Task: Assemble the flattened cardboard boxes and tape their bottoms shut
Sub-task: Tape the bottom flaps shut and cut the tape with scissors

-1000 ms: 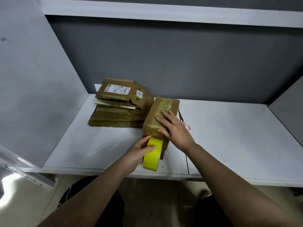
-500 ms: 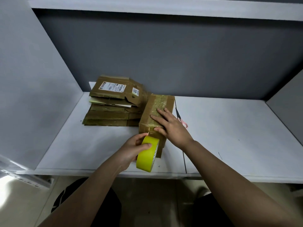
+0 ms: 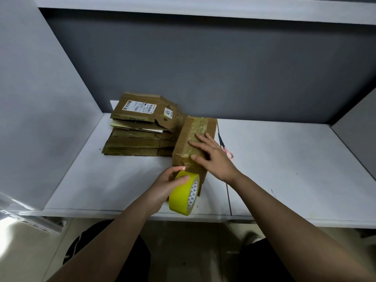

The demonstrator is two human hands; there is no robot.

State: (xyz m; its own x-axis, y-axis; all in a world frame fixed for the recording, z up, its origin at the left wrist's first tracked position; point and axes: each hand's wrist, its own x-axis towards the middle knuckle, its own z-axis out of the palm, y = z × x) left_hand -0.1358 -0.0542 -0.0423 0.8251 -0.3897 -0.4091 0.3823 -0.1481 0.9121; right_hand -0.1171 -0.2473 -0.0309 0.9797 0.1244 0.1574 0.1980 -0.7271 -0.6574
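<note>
Taping step in hand at frame centre: right hand (image 3: 213,157) lies flat, fingers spread, on the assembled box (image 3: 191,139), left hand (image 3: 166,186) grips the tape roll (image 3: 183,197); next move likely calls for cutting the strip.

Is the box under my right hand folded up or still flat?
Folded up: the box stands as a block under the right hand, tape along its top.

A white tabletop (image 3: 284,159) sits in a booth: a dark grey back wall (image 3: 203,68), lighter grey side panels (image 3: 30,98) left and right, a white shelf (image 3: 203,7) overhead. Below, pale floor (image 3: 24,251) catches bright light at left.
</note>
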